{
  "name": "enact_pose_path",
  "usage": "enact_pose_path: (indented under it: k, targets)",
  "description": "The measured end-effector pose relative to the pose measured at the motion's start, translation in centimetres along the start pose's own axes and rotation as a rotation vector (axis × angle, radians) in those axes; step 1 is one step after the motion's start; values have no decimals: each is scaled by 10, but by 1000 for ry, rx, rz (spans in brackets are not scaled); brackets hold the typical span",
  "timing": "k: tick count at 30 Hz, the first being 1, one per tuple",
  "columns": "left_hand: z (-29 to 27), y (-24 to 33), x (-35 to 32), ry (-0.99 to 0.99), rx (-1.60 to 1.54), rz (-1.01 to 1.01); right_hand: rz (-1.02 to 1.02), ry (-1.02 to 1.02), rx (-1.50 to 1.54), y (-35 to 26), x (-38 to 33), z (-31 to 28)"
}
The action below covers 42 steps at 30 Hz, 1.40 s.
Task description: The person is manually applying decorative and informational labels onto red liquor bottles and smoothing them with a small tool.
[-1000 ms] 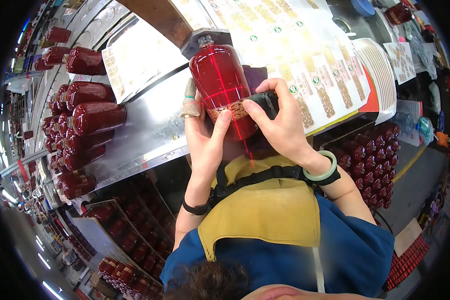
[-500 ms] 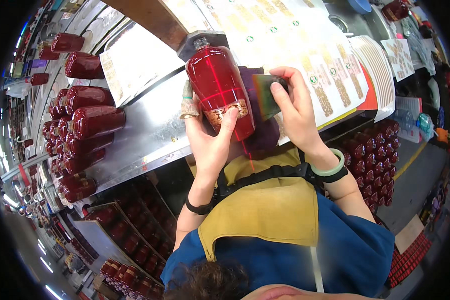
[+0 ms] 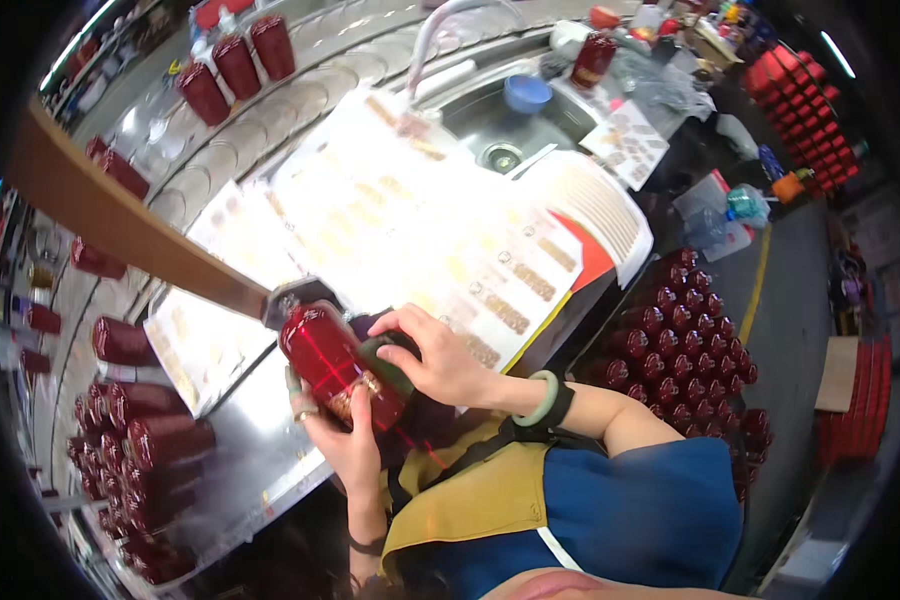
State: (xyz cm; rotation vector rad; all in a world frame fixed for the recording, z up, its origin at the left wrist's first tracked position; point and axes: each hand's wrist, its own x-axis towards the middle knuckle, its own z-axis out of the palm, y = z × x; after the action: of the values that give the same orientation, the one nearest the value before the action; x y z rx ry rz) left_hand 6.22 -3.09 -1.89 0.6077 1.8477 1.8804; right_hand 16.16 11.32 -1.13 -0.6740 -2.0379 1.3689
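Note:
A large dark-red glass bottle [image 3: 315,345] lies tilted on the bench, its neck end against a dark holder [image 3: 308,290] below a wooden beam. Red laser lines cross its side. My left hand [image 3: 350,450] is wrapped round the bottle's lower part, the thumb resting on a brownish-gold label [image 3: 352,397]. Pinched in my right hand [image 3: 438,362], right beside the bottle, is a flat dark pad [image 3: 394,374], mostly hidden by the fingers. Dark cloth shows under the bottle. Printed label sheets [image 3: 510,300] spread beyond my hands.
A metal sink [image 3: 555,115] with a blue bowl [image 3: 527,93] lies at the far side. Upright red bottles [image 3: 235,65] stand at the back left; more lie stacked left [image 3: 160,440]. Several bottles fill a rack on the right [image 3: 670,350]. The wooden beam [image 3: 160,245] slants overhead.
The view has swung, so the bottle and bench appear lower and further left, and the sink has come into view. My right hand has brought the dark pad closer to the bottle.

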Motion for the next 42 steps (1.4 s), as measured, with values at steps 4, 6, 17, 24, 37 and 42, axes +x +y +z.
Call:
enact_pose_path:
  k: [4, 6, 17, 24, 37, 42]
  targets:
    - [-7, -3, -6, 102, 616, 511, -20, 79, -37, 17, 9, -12]
    - [-14, -1, -8, -8, 783, 609, -55, 99, -60, 20, 10, -18]
    - [-8, 11, -7, -178, 1267, 851, -73, 112, 177, 8, 12, -11]
    - [-18, -13, -20, 85, 1050, 872, -613, -21, -2, 22, -11, -25]
    - [-19, -34, -33, 148, 810, 683, -983, -260, -214, -8, -10, -22]
    - [-15, -35, -35, 130, 723, 609, -1012, -43, -298, -20, 13, -22]
